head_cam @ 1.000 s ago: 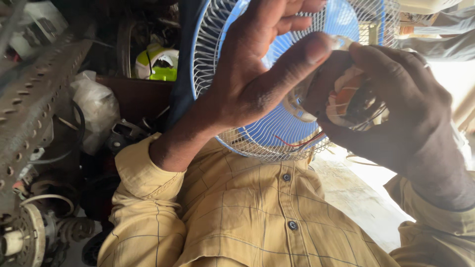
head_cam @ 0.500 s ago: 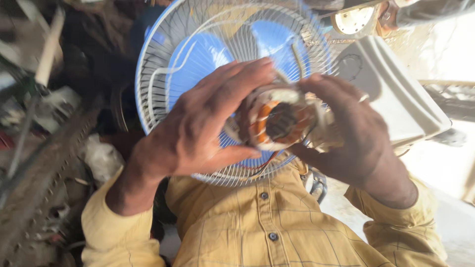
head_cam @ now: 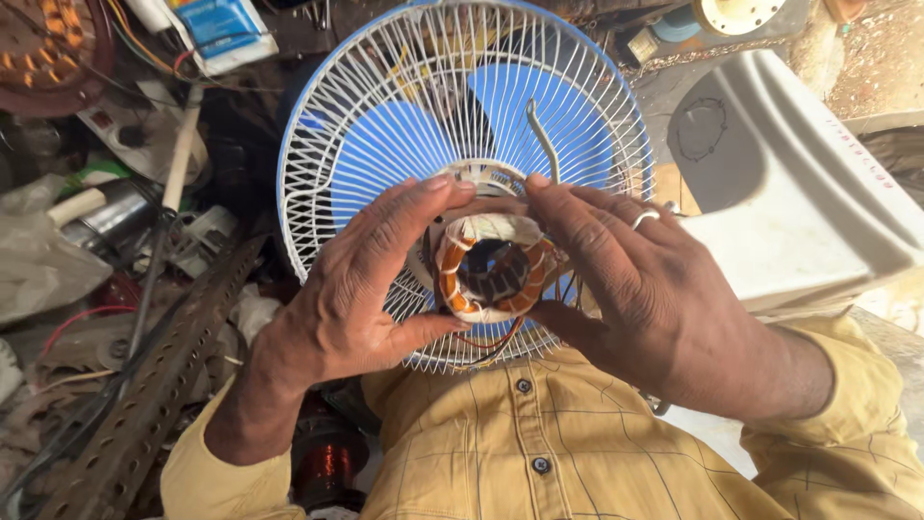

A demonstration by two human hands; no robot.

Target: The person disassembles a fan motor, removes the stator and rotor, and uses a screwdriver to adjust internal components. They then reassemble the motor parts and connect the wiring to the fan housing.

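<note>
Between my palms: one ring-shaped motor stator wound with orange and white coils (head_cam: 491, 268), pinched by left hand (head_cam: 361, 289) and right hand (head_cam: 640, 299); behind them, white wire-guarded blue-bladed fan (head_cam: 462, 125).

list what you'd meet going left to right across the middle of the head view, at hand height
crumpled plastic bag → perforated metal strip → left hand → wound motor coil held between both hands → right hand → white plastic housing
</note>
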